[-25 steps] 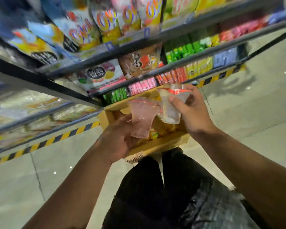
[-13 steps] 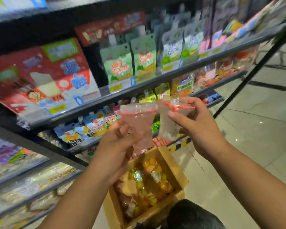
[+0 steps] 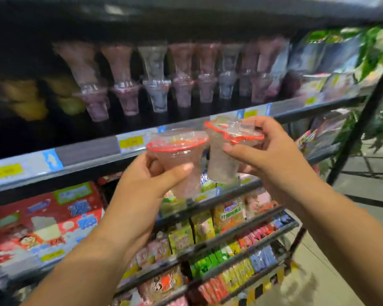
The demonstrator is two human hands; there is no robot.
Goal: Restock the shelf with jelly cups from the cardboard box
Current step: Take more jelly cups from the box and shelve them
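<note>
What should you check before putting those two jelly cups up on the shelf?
1. Left hand holds its jelly cup firmly: ok, fingers wrap it.
2. Right hand holds the other cup firmly: ok.
3. Red-rimmed lids sealed: cannot tell, too blurry.
4. Cups upright: left ok; right one leans slightly.
5. Right shelf found: ok, a row of cups like these stands there.
6. Free spot on that shelf: ok, dark gap in front of the row, though blurred.

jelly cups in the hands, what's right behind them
Behind the two jelly cups runs the shelf edge with yellow price tags; the stretch they cover is hidden.
</note>
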